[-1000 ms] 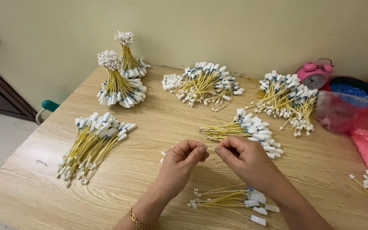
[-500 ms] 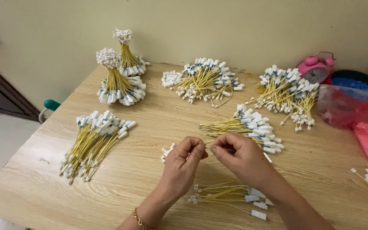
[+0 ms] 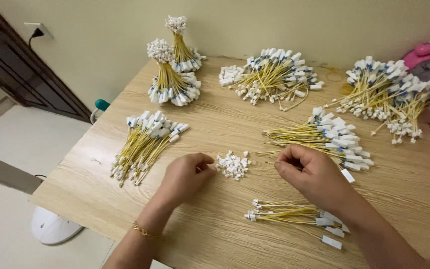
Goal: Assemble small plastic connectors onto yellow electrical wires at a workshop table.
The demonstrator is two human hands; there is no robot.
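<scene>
Both hands are down on the wooden desk (image 3: 215,234), and between them sits a little heap of white plastic connectors (image 3: 233,165). The left hand (image 3: 185,178) is curled loosely, knuckles up, its fingertips just touching the heap's left edge; the fingers are drawn in narrow, and whether they pinch a connector I cannot tell from this angle. The right hand (image 3: 310,174) lies just to the right of the heap, apart from it, thumb and forefinger closed together as if on a thin yellow wire, though the wire itself is too fine to make out.

Just behind the right hand lies a loose fan of yellow wires with white tags (image 3: 324,137). Near the right wrist, towards the desk's front edge, a smaller bundle (image 3: 289,214) lies flat. Out to the left is another flat bundle (image 3: 145,142). At the back, two tied sheaves (image 3: 172,79) stand upright, with more piles (image 3: 269,74) spread along the wall and a pink alarm clock (image 3: 426,57) in the far right corner.
</scene>
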